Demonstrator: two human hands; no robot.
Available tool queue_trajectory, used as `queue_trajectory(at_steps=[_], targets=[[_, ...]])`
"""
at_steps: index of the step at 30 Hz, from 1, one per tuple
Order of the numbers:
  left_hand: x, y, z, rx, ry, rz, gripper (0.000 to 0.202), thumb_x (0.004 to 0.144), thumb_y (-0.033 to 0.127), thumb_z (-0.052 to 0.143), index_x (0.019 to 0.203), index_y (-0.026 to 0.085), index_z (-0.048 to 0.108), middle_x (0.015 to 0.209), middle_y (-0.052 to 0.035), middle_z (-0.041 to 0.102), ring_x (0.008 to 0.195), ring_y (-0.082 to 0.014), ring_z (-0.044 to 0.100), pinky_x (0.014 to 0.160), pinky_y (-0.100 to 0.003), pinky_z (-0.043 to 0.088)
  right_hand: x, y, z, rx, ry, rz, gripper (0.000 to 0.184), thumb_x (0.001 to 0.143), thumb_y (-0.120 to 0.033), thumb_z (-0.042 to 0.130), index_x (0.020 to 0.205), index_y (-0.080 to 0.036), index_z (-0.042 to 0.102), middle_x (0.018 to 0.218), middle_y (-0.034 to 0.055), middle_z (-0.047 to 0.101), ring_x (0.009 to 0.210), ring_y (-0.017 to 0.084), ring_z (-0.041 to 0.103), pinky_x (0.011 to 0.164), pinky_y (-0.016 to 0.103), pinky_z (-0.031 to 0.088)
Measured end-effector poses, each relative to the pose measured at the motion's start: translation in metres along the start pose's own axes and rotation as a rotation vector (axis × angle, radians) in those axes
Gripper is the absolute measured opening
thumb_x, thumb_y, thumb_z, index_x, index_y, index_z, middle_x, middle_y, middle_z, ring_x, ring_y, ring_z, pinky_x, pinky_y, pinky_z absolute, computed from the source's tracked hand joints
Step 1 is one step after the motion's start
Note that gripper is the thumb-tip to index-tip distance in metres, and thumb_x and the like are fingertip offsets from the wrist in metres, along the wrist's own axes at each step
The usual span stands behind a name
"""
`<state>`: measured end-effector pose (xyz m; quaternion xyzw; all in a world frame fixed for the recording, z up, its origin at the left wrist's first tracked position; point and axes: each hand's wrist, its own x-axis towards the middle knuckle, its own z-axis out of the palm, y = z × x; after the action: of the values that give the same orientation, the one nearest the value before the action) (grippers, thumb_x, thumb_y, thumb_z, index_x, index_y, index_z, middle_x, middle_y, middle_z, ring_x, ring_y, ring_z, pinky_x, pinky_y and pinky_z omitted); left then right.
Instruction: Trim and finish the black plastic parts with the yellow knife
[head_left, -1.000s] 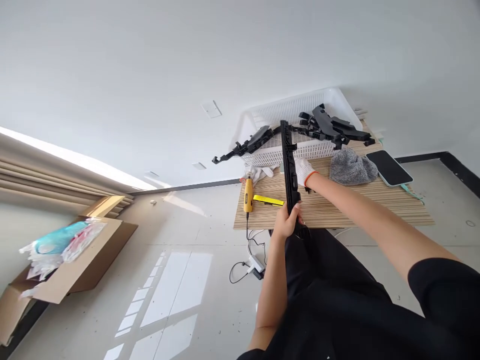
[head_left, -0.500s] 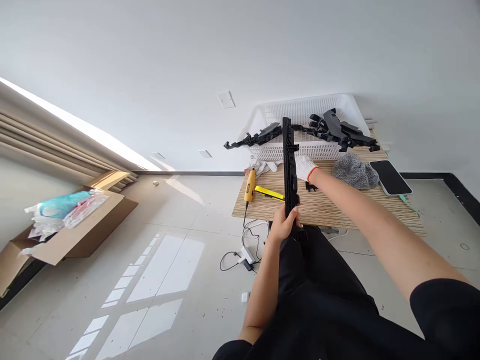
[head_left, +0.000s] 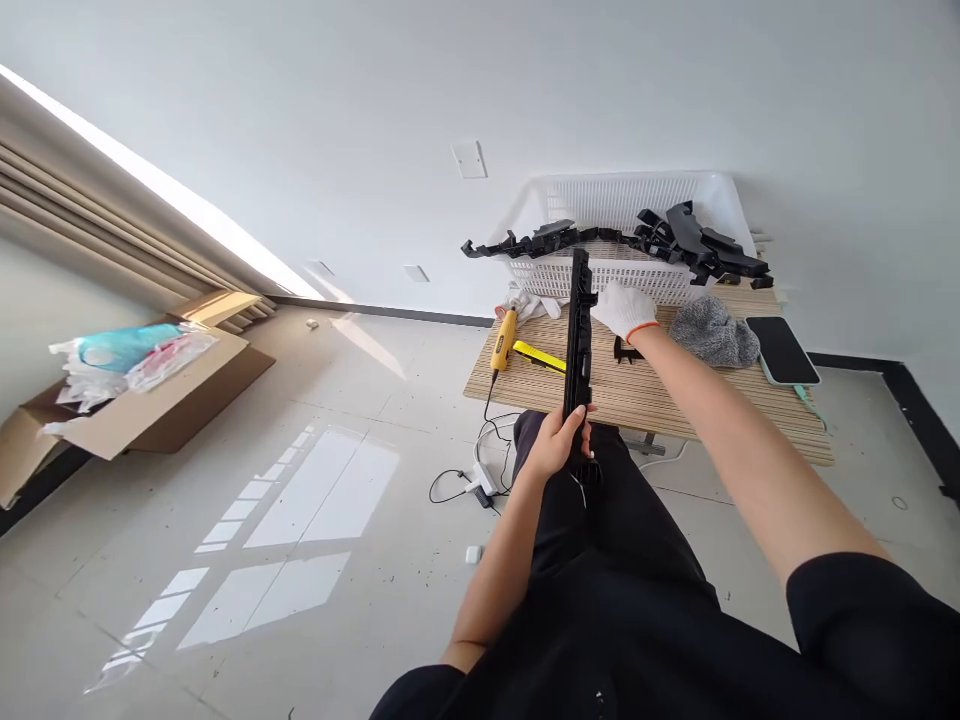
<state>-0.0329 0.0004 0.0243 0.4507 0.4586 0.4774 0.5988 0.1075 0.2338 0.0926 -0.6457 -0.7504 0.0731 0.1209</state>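
Note:
My bare left hand (head_left: pixel 556 442) is wrapped round the near end of a long black plastic strip (head_left: pixel 577 330), which has clips along its side and points away from me. My right hand (head_left: pixel 627 310), in a white knit glove with an orange cuff, is up against the strip's right side near its far end. It looks closed; its fingertips are hidden, and I cannot make out what they hold. Beside that wrist a small black clip-like piece (head_left: pixel 624 350) lies on the slatted wooden table (head_left: pixel 637 400).
A white plastic basket (head_left: pixel 622 187) with black parts (head_left: pixel 686 240) across it stands against the wall. On the table are a yellow corded tool (head_left: pixel 504 340), a yellow cutter (head_left: pixel 540 357), a white glove (head_left: pixel 540 305), a grey cloth (head_left: pixel 714 332) and a phone (head_left: pixel 781 350).
My view has shifted slightly. The far end of the black strip sits lower against the basket, and the gloved right hand shows more fully beside it. My left hand keeps its hold.

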Motion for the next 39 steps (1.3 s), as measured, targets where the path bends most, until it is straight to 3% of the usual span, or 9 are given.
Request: queue_trajectory(at_steps=[2,5,9,14,20,25,28,32,39], targets=[[-0.004,-0.004,-0.003,-0.012,-0.020,-0.049,0.063,0.092,0.075,0.059,0.108,0.014,0.062,0.065,0.0059,0.058,0.047,-0.0111,0.059,0.052,-0.028,0.050,-0.007,0.015,-0.008,0.205,0.010,0.100,0.056,0.106,-0.044,0.029,0.115,-0.010,0.073,0.111,0.0246,0.075,0.098,0.032,0.070,0.082,0.039,0.050],[-0.011,-0.013,-0.004,-0.059,-0.081,-0.103,0.065,0.090,0.077,0.060,0.108,0.014,0.059,0.061,0.0055,0.060,0.043,-0.0121,0.058,0.047,-0.027,0.049,-0.023,0.039,-0.013,0.248,0.010,0.128,0.073,0.109,-0.053,0.011,0.104,-0.014,0.073,0.098,0.0182,0.075,0.085,0.026,0.068,0.072,0.034,0.048],[-0.017,-0.022,0.002,-0.119,-0.097,-0.145,0.066,0.089,0.079,0.062,0.109,0.016,0.055,0.061,0.0056,0.061,0.044,-0.0124,0.059,0.047,-0.026,0.048,-0.041,0.058,-0.014,0.287,0.070,0.130,0.073,0.108,-0.065,0.018,0.090,-0.016,0.070,0.084,0.0141,0.071,0.078,0.025,0.063,0.068,0.034,0.043],[-0.022,-0.024,0.008,-0.128,-0.129,-0.224,0.064,0.088,0.079,0.062,0.107,0.018,0.055,0.060,0.0078,0.056,0.042,-0.0106,0.055,0.046,-0.025,0.046,-0.038,0.050,-0.012,0.145,0.010,-0.030,0.062,0.105,-0.060,0.033,0.091,-0.016,0.074,0.091,0.0165,0.075,0.085,0.027,0.066,0.073,0.034,0.044],[-0.026,-0.019,0.003,-0.200,-0.130,-0.295,0.066,0.086,0.078,0.066,0.113,0.018,0.058,0.060,0.0078,0.055,0.041,-0.0091,0.051,0.044,-0.023,0.042,-0.021,0.043,-0.007,0.032,-0.044,0.080,0.062,0.103,-0.054,0.035,0.109,-0.011,0.080,0.109,0.0231,0.078,0.100,0.033,0.070,0.080,0.037,0.048],[-0.027,-0.017,-0.004,-0.217,-0.139,-0.334,0.067,0.085,0.077,0.067,0.116,0.019,0.058,0.059,0.0084,0.053,0.041,-0.0089,0.050,0.043,-0.022,0.040,-0.021,0.047,-0.011,0.026,-0.184,-0.019,0.064,0.100,-0.061,0.040,0.104,-0.013,0.082,0.104,0.0219,0.078,0.096,0.033,0.071,0.078,0.036,0.047],[-0.026,-0.016,-0.007,-0.219,-0.158,-0.334,0.065,0.085,0.076,0.068,0.116,0.019,0.058,0.059,0.0084,0.053,0.040,-0.0089,0.050,0.042,-0.022,0.039,-0.020,0.054,-0.012,0.013,-0.124,0.072,0.065,0.102,-0.058,0.037,0.115,-0.011,0.081,0.112,0.0233,0.078,0.101,0.035,0.071,0.080,0.037,0.048],[-0.028,-0.013,-0.009,-0.220,-0.145,-0.348,0.063,0.086,0.076,0.068,0.112,0.020,0.056,0.058,0.0091,0.052,0.040,-0.0082,0.049,0.042,-0.021,0.039,-0.018,0.061,-0.012,0.039,-0.218,0.007,0.064,0.103,-0.060,0.039,0.113,-0.015,0.082,0.107,0.0181,0.079,0.097,0.032,0.071,0.080,0.036,0.049],[-0.027,-0.005,-0.009,-0.166,-0.145,-0.377,0.058,0.086,0.075,0.068,0.102,0.023,0.048,0.060,0.0091,0.056,0.042,-0.0081,0.052,0.045,-0.021,0.046,-0.021,0.055,-0.009,-0.002,-0.103,0.038,0.064,0.107,-0.055,0.033,0.115,-0.014,0.081,0.113,0.0196,0.079,0.101,0.031,0.071,0.081,0.036,0.047]])
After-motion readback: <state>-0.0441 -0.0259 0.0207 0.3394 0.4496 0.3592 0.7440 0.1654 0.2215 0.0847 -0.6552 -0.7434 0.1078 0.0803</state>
